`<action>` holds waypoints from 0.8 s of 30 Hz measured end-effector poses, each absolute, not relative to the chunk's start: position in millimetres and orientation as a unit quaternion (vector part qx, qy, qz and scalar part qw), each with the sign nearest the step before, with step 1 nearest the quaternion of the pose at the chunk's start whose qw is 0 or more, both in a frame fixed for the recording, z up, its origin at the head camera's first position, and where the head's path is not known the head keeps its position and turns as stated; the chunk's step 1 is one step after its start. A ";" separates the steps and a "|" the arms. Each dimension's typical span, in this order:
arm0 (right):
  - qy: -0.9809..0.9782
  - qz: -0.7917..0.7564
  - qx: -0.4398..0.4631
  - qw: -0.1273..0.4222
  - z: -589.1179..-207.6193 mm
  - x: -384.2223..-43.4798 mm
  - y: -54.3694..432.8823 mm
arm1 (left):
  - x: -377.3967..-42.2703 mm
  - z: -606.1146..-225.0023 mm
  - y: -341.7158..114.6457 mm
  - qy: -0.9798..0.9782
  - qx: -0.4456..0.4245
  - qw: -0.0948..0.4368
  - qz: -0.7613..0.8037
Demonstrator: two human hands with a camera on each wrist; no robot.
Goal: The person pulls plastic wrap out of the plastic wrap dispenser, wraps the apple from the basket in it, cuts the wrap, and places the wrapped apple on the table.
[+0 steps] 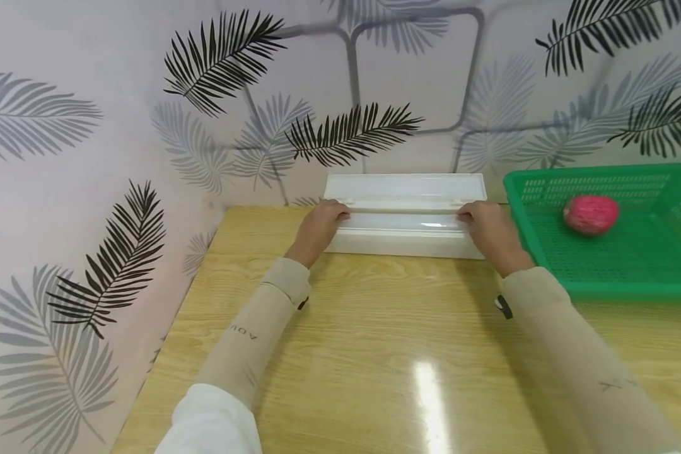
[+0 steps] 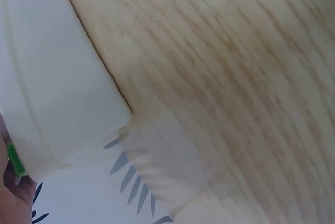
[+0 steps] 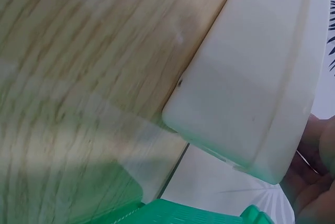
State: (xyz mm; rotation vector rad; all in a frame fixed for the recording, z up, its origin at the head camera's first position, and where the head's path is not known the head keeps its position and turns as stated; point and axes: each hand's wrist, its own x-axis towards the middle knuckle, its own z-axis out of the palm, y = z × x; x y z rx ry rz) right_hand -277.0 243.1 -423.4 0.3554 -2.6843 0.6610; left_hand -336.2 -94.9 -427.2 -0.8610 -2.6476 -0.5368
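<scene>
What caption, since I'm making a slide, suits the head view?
Left hand and right hand at opposite ends of an open white box beside a green basket.

Long white box, plain and smooth, sitting flat and lengthwise, one end at the left hand's fingers, the other at the right hand's. Lid is open, tilted back just beyond them, glossy strip showing between the fingertips.

Head cam looks from above, down toward twelve o'clock; closer wrist cams both face the same white box.
</scene>
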 end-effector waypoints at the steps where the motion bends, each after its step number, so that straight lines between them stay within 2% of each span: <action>1: -0.947 0.229 0.126 0.186 -422.8 -276.2 243.3 | -335.8 -426.7 -96.8 -0.924 -0.298 0.155 -0.182; 17: -0.952 0.197 0.106 0.209 -415.2 -271.7 240.4 | -334.8 -419.6 -109.4 -0.921 -0.301 0.166 -0.182; 24: -0.940 0.208 0.132 0.234 -407.5 -272.5 240.2 | -333.4 -405.6 -109.6 -0.918 -0.299 0.182 -0.185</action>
